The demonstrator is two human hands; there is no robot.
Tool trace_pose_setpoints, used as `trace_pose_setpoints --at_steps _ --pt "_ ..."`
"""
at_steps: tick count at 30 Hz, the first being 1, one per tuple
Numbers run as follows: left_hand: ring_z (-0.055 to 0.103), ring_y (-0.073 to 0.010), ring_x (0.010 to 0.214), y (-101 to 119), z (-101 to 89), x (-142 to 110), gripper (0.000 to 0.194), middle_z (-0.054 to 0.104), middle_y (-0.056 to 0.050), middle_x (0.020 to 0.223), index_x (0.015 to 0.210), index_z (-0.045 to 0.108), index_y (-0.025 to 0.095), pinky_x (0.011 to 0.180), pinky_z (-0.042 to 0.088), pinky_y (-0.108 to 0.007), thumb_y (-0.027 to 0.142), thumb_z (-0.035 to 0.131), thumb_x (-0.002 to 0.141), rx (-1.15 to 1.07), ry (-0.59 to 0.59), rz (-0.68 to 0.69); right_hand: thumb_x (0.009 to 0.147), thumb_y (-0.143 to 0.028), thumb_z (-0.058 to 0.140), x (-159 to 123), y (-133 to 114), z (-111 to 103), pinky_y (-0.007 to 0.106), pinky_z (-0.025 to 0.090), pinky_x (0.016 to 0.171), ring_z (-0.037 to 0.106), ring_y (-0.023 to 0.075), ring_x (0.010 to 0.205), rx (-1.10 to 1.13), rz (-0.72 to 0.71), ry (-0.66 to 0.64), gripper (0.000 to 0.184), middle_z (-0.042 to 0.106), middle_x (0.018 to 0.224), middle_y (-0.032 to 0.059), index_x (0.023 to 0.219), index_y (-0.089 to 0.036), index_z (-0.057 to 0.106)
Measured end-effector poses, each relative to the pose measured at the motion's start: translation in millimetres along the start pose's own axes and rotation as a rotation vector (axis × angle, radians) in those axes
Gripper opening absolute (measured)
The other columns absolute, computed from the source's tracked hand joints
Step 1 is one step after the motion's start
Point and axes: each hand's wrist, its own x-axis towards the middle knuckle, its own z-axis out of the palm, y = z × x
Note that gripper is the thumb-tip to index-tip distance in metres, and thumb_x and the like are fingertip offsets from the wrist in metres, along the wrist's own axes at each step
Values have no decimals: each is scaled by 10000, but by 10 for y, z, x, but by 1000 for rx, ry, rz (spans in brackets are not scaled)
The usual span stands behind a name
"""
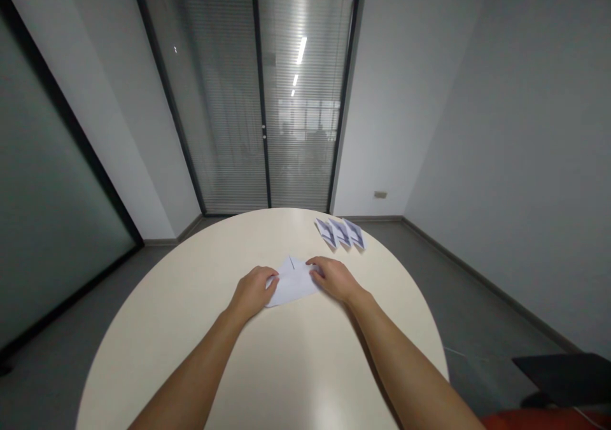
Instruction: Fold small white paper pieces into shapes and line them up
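Note:
A partly folded sheet of white paper (293,287) lies on the round table in front of me. Its top rises to a point with a slit down the middle, and a straight edge runs along the bottom. My left hand (255,290) grips the paper's left side, thumb on top and fingers curled at the edge. On the right side, my right hand (333,276) pinches the other edge between thumb and fingers. Part of each side edge is hidden under the hands.
Three folded paper pieces (340,233) stand in a row near the far right rim of the pale round table (191,328). Beyond it are a glass door with blinds (305,163) and white walls. A dark flat object (566,376) and something red are at lower right.

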Motion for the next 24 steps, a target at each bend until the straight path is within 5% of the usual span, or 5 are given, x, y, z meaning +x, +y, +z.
trace_pose_setpoints --at_steps 6,11,15,24 --pt "631 -226 1082 38 -10 -12 238 731 -69 1122 1082 717 190 958 493 -349 196 533 931 31 26 -1 918 -160 526 6 59 46 317 456 980 631 222 1143 -13 -11 9 351 700 1228 78 1237 -207 664" --pt "574 -239 1198 167 -18 -19 313 681 -71 1281 1111 729 204 1040 452 -373 98 514 908 121 72 136 904 -117 526 14 77 77 311 452 991 619 210 1136 -6 -48 19 353 694 1192 92 1221 -185 667" --pt "621 -246 1122 365 40 -58 302 728 -75 1195 1160 718 209 1026 457 -409 225 470 988 116 36 182 897 -92 528 14 82 85 303 456 985 618 202 1125 12 -57 30 342 689 1174 83 1186 -187 685" --pt "522 -276 1307 470 173 -120 450 594 -109 1435 1342 630 184 1109 404 -439 400 380 1036 140 -59 201 888 -91 567 47 0 75 398 422 1042 559 251 1189 -97 -86 77 303 669 1247 109 1118 -196 736"
